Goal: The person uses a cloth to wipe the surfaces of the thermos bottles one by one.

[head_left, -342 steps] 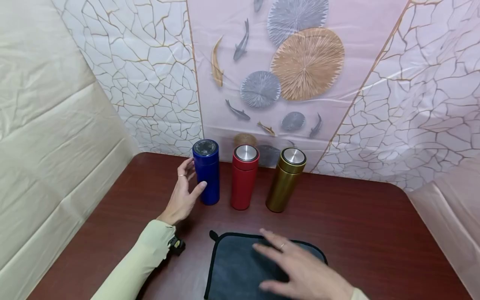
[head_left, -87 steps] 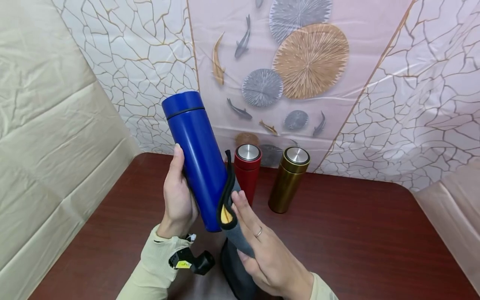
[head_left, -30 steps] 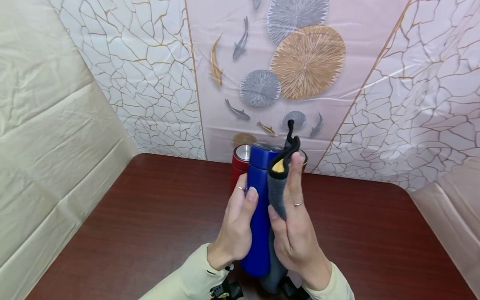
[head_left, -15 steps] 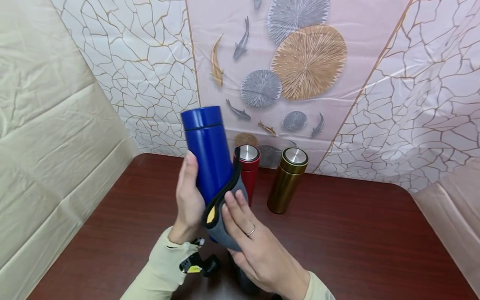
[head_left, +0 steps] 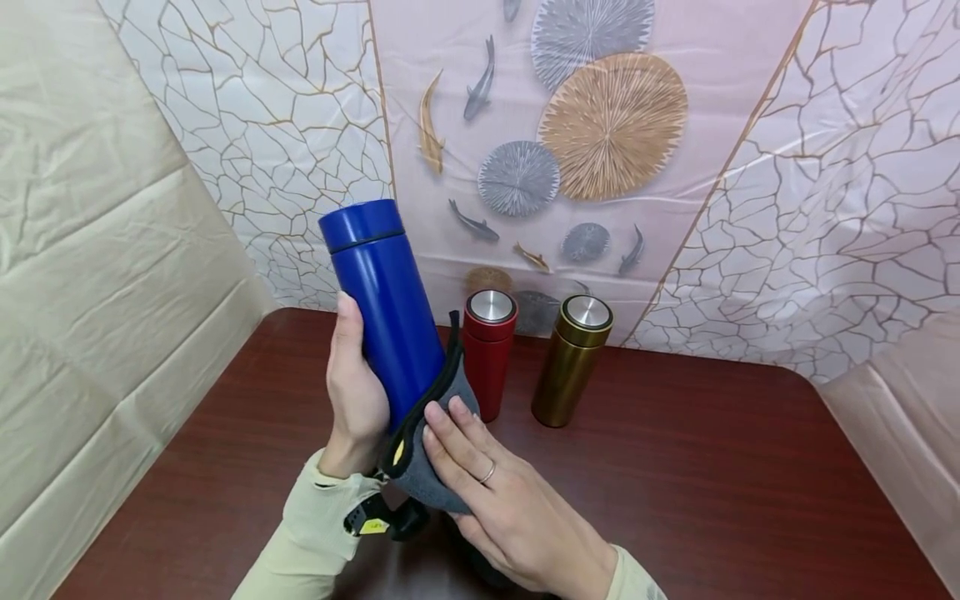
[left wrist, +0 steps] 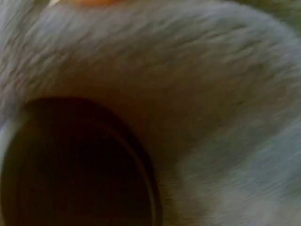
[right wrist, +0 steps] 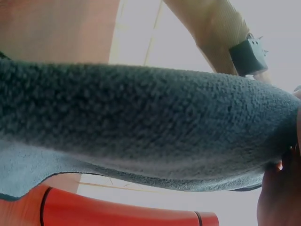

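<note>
In the head view my left hand grips a blue thermos flask, which is raised and leans top-left. The fingers behind the flask are hidden. My right hand lies with straight fingers along a grey cloth with black edging and a bit of yellow showing. It presses the cloth to the flask's lower side; its thumb is mostly hidden. Cloth covers the flask's lower end. In the blurred left wrist view a dark round end, apparently the flask's base, stands against fuzzy cloth. Folded cloth spans the right wrist view.
A red thermos flask and a gold thermos flask stand upright on the dark red table, behind the hands. A patterned sheet hangs behind the table. A black camera is strapped to the left wrist.
Earlier the blue flask stood beside the red one and the cloth lay flat. Since a second ago, the flask has swung from upright, in front of the others, to the left and tilted, cloth still against it.
</note>
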Demonstrator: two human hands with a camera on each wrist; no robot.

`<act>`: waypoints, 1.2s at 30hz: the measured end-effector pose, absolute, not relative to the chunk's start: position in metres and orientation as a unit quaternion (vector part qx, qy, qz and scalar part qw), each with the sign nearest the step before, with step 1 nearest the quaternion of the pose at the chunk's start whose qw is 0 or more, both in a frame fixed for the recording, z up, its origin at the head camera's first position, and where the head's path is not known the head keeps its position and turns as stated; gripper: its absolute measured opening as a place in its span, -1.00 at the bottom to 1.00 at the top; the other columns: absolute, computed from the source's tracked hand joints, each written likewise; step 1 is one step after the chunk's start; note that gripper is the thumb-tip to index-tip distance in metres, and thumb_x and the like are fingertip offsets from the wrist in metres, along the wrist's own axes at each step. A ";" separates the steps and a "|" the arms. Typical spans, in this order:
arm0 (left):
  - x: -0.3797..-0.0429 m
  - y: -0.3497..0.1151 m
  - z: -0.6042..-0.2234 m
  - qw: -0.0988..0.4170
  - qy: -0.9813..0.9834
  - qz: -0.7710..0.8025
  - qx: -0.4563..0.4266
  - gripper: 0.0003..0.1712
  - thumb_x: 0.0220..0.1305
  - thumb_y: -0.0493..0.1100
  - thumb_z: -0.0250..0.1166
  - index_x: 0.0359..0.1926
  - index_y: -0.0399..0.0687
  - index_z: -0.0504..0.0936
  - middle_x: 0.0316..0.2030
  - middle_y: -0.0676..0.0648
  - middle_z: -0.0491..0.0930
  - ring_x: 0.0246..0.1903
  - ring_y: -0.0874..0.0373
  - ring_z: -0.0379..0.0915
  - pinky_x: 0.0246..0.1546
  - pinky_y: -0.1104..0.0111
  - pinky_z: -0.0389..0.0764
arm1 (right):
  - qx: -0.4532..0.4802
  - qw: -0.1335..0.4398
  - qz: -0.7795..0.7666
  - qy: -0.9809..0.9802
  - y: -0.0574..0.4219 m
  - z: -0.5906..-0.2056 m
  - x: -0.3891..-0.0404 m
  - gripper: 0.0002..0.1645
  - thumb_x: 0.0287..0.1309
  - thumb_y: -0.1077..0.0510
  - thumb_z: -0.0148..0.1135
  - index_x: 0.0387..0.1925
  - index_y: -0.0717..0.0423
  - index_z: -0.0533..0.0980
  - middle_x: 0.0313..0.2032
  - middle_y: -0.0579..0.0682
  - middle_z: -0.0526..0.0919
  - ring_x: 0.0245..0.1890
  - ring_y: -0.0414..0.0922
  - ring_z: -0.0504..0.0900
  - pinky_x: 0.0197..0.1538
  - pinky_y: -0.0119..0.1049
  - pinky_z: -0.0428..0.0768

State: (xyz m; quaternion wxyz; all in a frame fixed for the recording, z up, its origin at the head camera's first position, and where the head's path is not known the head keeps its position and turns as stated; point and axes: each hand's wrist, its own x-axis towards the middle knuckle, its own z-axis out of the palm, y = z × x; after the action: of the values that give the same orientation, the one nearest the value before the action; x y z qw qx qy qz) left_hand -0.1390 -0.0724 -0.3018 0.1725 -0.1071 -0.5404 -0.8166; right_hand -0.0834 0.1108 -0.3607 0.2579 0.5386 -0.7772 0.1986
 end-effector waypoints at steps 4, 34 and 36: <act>-0.136 -0.058 -0.307 0.156 -0.535 -0.821 -0.123 -0.42 0.62 0.22 -0.28 0.37 0.05 0.35 -0.04 0.00 0.59 -0.11 0.09 0.58 -0.05 0.27 0.63 | 0.521 0.275 0.236 -0.772 0.112 -0.356 -0.086 -0.32 0.62 0.04 -0.33 0.50 0.45 0.09 0.61 0.28 -0.07 0.65 0.15 -0.18 0.65 -0.16 -0.13; -0.116 -0.009 -0.335 0.122 -0.630 -0.723 -0.257 -0.59 0.66 -0.07 -0.24 0.33 -0.03 0.36 0.10 -0.12 0.55 0.10 0.08 0.47 0.18 0.29 0.51 | 0.409 0.389 0.357 -0.744 0.126 -0.335 -0.094 -0.32 0.60 0.13 -0.20 0.53 0.44 -0.02 0.62 0.24 -0.17 0.66 0.12 -0.27 0.66 -0.07 -0.19; -0.120 -0.016 -0.330 0.134 -0.625 -0.730 -0.242 -0.55 0.65 -0.05 -0.27 0.36 0.00 0.35 0.12 -0.12 0.55 0.12 0.06 0.48 0.20 0.29 0.50 | 0.432 0.385 0.343 -0.739 0.120 -0.339 -0.093 -0.33 0.60 0.13 -0.21 0.51 0.48 0.01 0.62 0.26 -0.15 0.65 0.13 -0.25 0.66 -0.09 -0.18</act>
State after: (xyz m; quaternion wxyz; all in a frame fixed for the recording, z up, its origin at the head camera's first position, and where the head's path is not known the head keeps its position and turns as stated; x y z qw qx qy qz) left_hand -0.1196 -0.0162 -0.3297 0.1335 -0.2423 -0.6249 -0.7301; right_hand -0.0932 0.1202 -0.3389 0.3853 0.4325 -0.7394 0.3433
